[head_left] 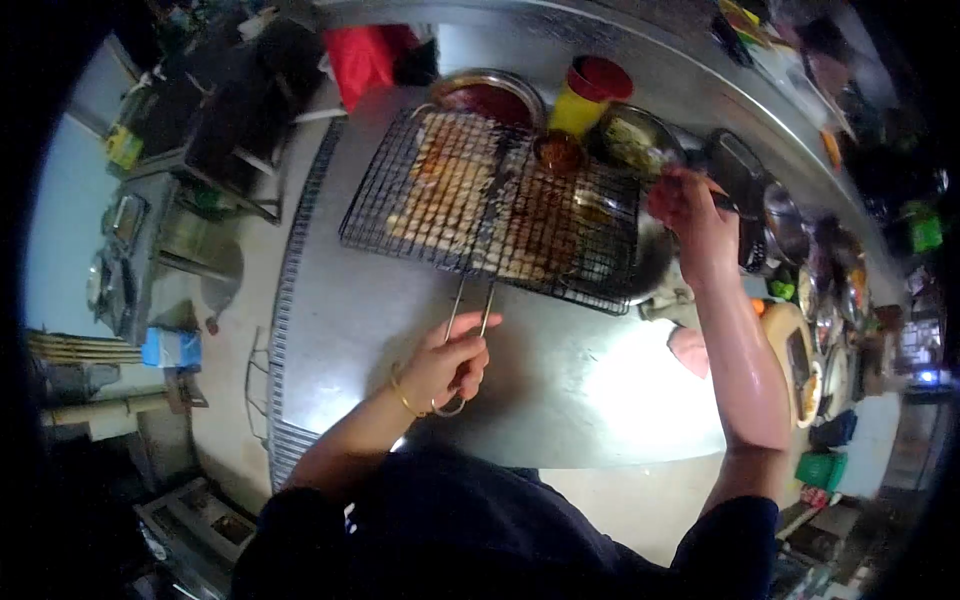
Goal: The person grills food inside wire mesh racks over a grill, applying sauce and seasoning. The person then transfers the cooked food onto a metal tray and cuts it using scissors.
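Observation:
A black wire grill basket (490,215) lies over the steel counter, with pale and reddish-brown food (445,185) behind its mesh in two sections. My left hand (460,362) is closed round the basket's metal handle (484,305), just below its near edge. To the right of the basket my right hand (697,205) is raised, its fingers curled round a dark, thin handle that I cannot make out clearly. A small bowl of red-brown seasoning (560,152) stands at the basket's far edge, beside a yellow container with a red top (598,80).
Behind the basket are a round metal pan with dark red contents (490,98) and a bowl of pale greenish food (636,138). The steel counter (350,350) has a ridged left edge. Several bowls and dishes line the right side. A red bag (365,65) is at the back.

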Demonstrator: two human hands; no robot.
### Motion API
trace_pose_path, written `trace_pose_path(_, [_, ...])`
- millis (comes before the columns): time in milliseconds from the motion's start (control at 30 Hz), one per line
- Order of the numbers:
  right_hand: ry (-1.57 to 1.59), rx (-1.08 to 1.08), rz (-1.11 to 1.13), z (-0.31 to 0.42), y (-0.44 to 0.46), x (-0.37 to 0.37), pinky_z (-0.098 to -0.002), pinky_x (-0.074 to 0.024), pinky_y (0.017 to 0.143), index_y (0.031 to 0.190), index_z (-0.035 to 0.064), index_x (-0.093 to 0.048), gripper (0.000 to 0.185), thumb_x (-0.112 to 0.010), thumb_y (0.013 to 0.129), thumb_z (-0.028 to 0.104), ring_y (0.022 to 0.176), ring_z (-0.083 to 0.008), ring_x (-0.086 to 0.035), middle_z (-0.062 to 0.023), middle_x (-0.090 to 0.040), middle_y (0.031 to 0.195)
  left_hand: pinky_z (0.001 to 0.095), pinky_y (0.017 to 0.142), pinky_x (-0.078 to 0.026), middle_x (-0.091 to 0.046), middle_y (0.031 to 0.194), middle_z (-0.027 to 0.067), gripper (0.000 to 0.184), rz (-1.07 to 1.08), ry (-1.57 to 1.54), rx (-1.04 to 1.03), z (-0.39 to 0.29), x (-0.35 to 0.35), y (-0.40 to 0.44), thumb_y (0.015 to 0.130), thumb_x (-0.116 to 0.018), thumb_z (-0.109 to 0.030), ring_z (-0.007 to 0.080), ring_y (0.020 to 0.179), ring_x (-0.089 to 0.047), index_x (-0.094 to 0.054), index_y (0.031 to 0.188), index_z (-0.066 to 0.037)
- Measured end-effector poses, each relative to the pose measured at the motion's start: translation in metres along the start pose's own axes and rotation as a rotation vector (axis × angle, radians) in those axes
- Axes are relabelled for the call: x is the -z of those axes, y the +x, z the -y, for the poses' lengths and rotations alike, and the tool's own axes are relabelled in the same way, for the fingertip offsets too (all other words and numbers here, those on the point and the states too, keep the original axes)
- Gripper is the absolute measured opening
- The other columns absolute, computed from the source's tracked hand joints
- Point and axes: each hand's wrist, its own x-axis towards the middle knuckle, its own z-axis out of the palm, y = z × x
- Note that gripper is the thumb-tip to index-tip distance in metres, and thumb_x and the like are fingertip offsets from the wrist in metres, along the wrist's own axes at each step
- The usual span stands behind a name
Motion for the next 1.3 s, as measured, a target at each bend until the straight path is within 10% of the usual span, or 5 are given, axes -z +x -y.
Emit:
trace_pose_path(133, [-0.253,0.069,0.059,0.005,-0.023,0.088,-0.0311,-0.0542,0.071,0.107,-0.0061,-0.058,0.03,-0.049,0.097,0.021,0.075,-0.018,-0.063,-0.0111,-0.064,0.087,0.0239,0.041,-0.04,-0.048,0.064,0.0026,0.033,0.177,0.252,-0.056,0.045,-0.044,0.067,0.095,-0.043,-0.011,0.0091,0.045,-0.045,-0.041,0.128,-0.003])
trace_pose_path(567, [0.079,-0.097,-0.15,-0.009,-0.074,0.041,-0.0319,-0.0517,0.073,0.11,-0.0061,-0.054,0.029,-0.047,0.096,0.019,0.075,-0.0184,-0.061,-0.0108,-0.061,0.086,0.0232,0.041,-0.041,-0.045,0.061,0.0002,0.036,0.229,0.153,0.162,0.023,0.01,0.042,0.093,-0.044,-0.009,0.0072,0.045,-0.044,-0.042,0.128,-0.003])
trace_pose_path(1300, [-0.861,0.621,0.229,-0.029,-0.11,-0.016,-0.0279,-0.0521,0.074,0.108,-0.0052,-0.061,0.025,-0.042,0.094,0.004,0.081,-0.0177,-0.065,-0.0141,-0.066,0.09,0.0226,0.04,-0.041,-0.047,0.062,0.0009,0.036,0.353,0.267,0.203,0.023,0.039,0.043,0.091,-0.046,-0.006,0.0073,0.045,-0.044,-0.043,0.126,0.001])
